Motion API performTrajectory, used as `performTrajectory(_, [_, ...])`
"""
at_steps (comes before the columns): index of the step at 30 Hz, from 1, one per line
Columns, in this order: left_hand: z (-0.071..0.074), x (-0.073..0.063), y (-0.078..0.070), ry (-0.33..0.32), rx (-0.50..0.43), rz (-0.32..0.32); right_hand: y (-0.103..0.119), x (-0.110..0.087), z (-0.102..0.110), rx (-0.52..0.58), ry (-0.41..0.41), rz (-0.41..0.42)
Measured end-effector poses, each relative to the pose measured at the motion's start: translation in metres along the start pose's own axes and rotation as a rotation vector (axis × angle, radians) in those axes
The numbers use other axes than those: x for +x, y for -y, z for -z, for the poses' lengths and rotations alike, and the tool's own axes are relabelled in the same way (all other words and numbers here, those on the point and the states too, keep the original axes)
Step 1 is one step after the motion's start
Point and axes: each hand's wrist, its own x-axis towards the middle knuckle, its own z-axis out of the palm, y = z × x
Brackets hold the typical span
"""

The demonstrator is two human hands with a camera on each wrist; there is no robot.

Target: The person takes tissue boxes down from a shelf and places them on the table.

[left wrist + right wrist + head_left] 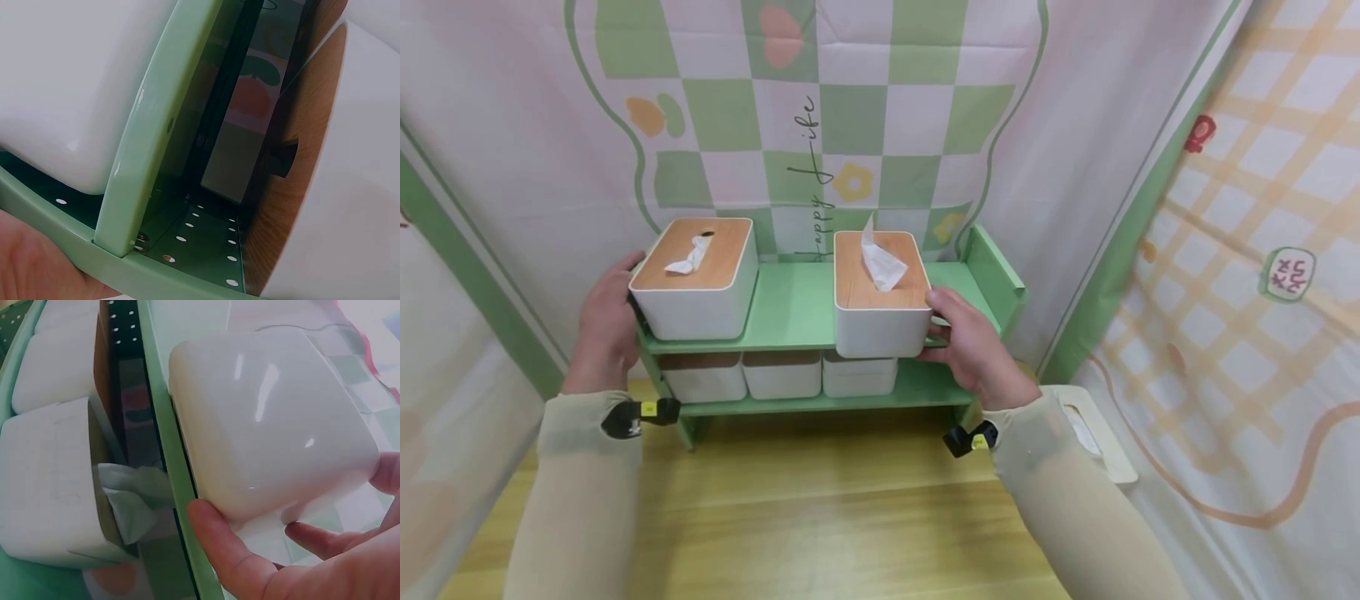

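In the head view, my right hand (970, 342) grips a white tissue box (883, 333) with a wood-look lid and a tissue poking up. The thumb is at its upper right corner and the other fingers are lower. The box's front overhangs the upper board of a green two-tier shelf (793, 308). My left hand (606, 321) lies against the shelf's left end, beside a second tissue box (700, 312) on the upper board; its fingertips are largely hidden. Part of the left palm (37, 262) touches the green side panel in the left wrist view.
Several white boxes (782, 375) line the lower board. A raised green end panel (1000, 275) closes the shelf's right side. Patterned cloth (917, 108) hangs behind. To the right on the wooden floor (820, 500) lies a pale flat item (1097, 442).
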Motion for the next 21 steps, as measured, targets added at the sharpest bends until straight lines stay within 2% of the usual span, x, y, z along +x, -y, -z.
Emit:
performTrajectory(10, [0.002, -0.002, -0.001, 0.003, 0.017, 0.007, 0.001, -0.01, 0.002, 0.017, -0.008, -0.011])
performTrajectory(14, [0.002, -0.001, -0.001, 0.006, 0.007, 0.002, 0.002, -0.017, 0.006, -0.051, -0.024, -0.018])
performTrajectory(17, [0.001, -0.001, -0.001, 0.011, 0.006, -0.003, 0.004, -0.022, 0.011, -0.092, -0.02, -0.047])
performTrajectory(21, [0.001, -0.001, 0.0, 0.015, 0.023, -0.01, 0.004, -0.021, 0.015, -0.045, 0.031, -0.116])
